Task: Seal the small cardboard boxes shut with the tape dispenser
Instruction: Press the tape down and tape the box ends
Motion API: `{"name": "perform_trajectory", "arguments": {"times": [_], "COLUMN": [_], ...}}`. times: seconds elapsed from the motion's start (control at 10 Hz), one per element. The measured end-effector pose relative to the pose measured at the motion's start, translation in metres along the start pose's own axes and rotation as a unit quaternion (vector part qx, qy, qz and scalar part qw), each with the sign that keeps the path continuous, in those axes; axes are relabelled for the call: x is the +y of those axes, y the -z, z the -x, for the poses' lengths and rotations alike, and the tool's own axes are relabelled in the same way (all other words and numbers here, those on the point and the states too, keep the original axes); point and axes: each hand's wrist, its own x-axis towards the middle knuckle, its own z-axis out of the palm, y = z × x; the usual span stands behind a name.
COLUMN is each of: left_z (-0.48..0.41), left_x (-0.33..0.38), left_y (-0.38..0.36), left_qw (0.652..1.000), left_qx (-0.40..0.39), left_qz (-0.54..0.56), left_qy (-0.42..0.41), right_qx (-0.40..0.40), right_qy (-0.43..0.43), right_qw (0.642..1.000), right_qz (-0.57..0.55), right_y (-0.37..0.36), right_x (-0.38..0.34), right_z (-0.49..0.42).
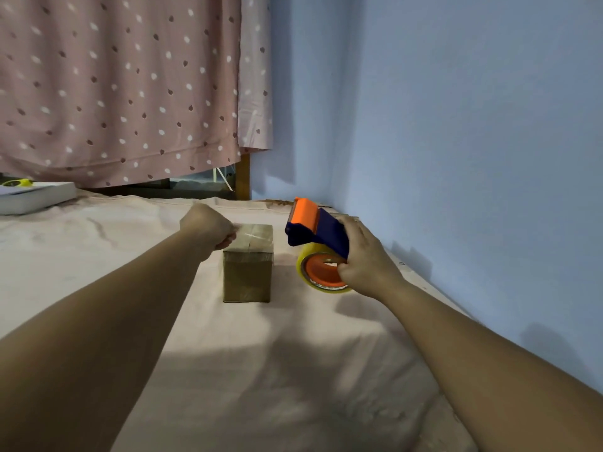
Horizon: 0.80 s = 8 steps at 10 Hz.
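Head view. Item: small cardboard box (248,272), mid-bed, tape glinting across its top. The left hand (208,228) has fingers curled at the box's far top edge; hold on tape unclear. The right hand (365,259) is wrapped round the tape dispenser (316,230), just right of the box, apart. Likely risks: the soft sheet (261,353) may let the box tip; slack tape may wrinkle. Room: dotted curtain (114,86), blue wall (456,125).

Brown box (248,275), orange-and-navy tape dispenser (315,233), spotted pink curtain (124,86)
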Motion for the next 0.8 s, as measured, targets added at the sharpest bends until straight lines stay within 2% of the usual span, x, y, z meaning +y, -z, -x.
{"name": "perform_trajectory", "arguments": {"times": [0.1,0.2,0.3,0.4,0.5,0.6,0.7,0.8], "left_z": [-0.004,-0.002,0.003,-0.005,-0.013,0.001,0.026,0.046], "left_x": [0.004,0.011,0.018,0.018,0.012,0.017,0.026,0.028], "left_y": [-0.001,-0.005,-0.010,-0.017,-0.022,-0.038,-0.050,-0.054], "left_qw": [0.998,0.996,0.991,0.990,0.986,0.961,0.924,0.881], "left_qx": [0.038,0.029,0.023,0.029,0.058,0.129,0.194,0.197], "left_qz": [-0.021,0.021,0.074,-0.067,-0.076,-0.125,-0.170,-0.276], "left_qy": [-0.039,-0.079,-0.111,-0.122,-0.135,-0.208,-0.281,-0.329], "right_qx": [-0.002,-0.015,-0.029,-0.042,-0.048,-0.055,-0.041,-0.032], "right_qy": [0.014,0.004,-0.015,-0.032,-0.036,-0.062,-0.097,-0.127], "right_qw": [0.999,0.980,0.954,0.949,0.942,0.925,0.928,0.944], "right_qz": [0.052,0.200,0.297,0.310,0.329,0.370,0.358,0.304], "right_y": [0.000,-0.002,-0.003,-0.005,-0.007,-0.016,-0.029,-0.039], "right_x": [-0.002,-0.003,0.002,0.003,0.001,-0.003,-0.011,-0.016], "right_z": [0.001,-0.002,-0.006,-0.005,-0.004,0.001,0.003,0.001]}}
